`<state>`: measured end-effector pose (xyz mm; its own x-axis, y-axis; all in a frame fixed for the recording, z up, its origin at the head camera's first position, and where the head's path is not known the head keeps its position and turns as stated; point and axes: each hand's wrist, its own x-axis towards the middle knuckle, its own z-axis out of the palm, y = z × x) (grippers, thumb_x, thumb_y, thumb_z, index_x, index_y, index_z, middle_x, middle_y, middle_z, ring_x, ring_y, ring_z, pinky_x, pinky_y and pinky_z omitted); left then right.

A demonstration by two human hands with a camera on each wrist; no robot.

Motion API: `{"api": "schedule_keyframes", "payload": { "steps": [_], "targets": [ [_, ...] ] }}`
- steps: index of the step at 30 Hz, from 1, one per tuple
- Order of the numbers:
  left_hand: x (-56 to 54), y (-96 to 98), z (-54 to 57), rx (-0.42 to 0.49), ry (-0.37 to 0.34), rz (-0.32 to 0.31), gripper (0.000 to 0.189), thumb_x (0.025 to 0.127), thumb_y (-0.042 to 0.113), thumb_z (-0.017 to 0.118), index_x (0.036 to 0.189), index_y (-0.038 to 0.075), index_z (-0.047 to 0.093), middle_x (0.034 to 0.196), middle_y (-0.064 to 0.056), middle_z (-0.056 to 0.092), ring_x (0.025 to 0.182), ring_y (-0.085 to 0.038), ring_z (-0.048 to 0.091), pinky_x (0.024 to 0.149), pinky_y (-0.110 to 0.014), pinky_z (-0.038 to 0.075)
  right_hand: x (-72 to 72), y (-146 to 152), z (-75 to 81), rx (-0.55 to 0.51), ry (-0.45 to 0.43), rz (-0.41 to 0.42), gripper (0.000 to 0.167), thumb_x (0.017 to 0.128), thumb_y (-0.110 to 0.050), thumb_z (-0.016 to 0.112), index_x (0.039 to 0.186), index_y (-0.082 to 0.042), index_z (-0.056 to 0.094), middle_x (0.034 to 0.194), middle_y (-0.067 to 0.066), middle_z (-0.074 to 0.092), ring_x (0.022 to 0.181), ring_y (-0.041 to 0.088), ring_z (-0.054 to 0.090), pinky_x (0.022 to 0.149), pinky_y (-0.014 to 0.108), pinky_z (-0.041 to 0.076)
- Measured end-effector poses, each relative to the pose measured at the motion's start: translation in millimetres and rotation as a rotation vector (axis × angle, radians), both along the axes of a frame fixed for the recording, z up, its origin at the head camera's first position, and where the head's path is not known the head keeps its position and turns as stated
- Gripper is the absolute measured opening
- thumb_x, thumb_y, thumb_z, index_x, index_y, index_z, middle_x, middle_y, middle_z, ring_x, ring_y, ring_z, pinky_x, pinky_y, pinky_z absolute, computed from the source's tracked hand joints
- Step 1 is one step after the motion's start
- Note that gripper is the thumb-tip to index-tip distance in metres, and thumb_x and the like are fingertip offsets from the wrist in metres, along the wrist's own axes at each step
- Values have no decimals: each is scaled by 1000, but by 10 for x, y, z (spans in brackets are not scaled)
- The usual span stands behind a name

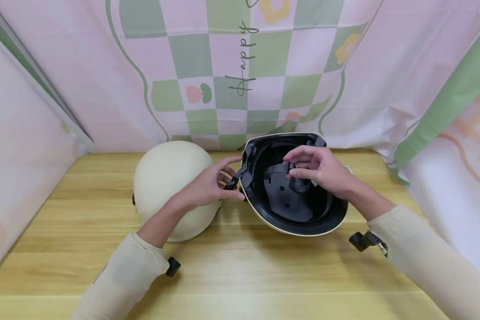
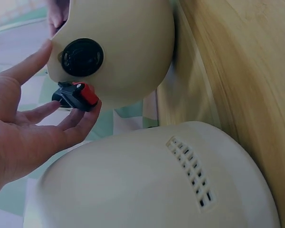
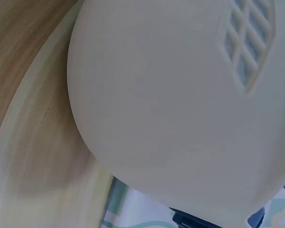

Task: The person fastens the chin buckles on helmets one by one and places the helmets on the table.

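1. Clearly, we have an upturned helmet (image 1: 281, 202) resting on the bench (image 1: 244, 275), hollow side towards us; we judge its shell stiff, smooth and fairly light, so its rim should give the surest hold.
2. At its left edge, we see the left hand (image 1: 208, 184) with fingers curled round a red-and-black buckle (image 2: 78, 97); the right hand (image 1: 324, 170) pinches a dark strap end (image 1: 291, 167), its webbing probably limp.
3. Just left, a second helmet (image 1: 172, 178) sits dome up; patterned cloth (image 1: 228, 53) hangs behind.
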<state>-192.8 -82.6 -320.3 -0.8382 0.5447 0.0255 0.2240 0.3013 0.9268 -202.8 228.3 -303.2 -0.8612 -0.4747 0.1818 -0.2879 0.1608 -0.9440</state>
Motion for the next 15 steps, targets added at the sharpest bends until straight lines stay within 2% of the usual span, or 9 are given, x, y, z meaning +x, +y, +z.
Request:
{"api": "schedule_keyframes", "payload": {
  "steps": [3, 8, 12, 15],
  "targets": [
    [5, -15, 6, 17, 13, -3, 89, 84, -5, 83, 159, 5, 37, 119, -18, 57, 96, -25, 64, 88, -40, 53, 10, 7, 15, -10, 0, -11, 24, 94, 12, 67, 117, 11, 61, 108, 4, 71, 89, 16, 75, 81, 27, 60],
    [13, -33, 33, 38, 34, 4, 85, 83, -15, 78, 156, 2, 40, 117, -20, 58, 92, -21, 66, 79, -29, 55, 22, 1, 30, 28, 49, -44, 19, 90, 15, 70, 107, 9, 65, 105, 5, 71, 90, 11, 73, 80, 24, 60],
    [28, -45, 72, 12, 93, 29, 78, 84, -14, 77, 153, 0, 44, 115, -19, 60, 96, -24, 64, 87, -31, 54, 14, 9, 42, 77, 112, -47, 12, 88, 10, 76, 99, 7, 72, 104, 3, 72, 91, 11, 73, 83, 22, 59],
    [33, -47, 90, 7, 120, 38, 76, 84, -13, 78, 152, -2, 46, 114, -19, 62, 98, -26, 64, 91, -34, 54, 9, 33, 68, 102, 132, -26, 9, 94, 5, 72, 102, 4, 76, 105, 3, 75, 93, 11, 74, 84, 22, 58]
  ]
}}
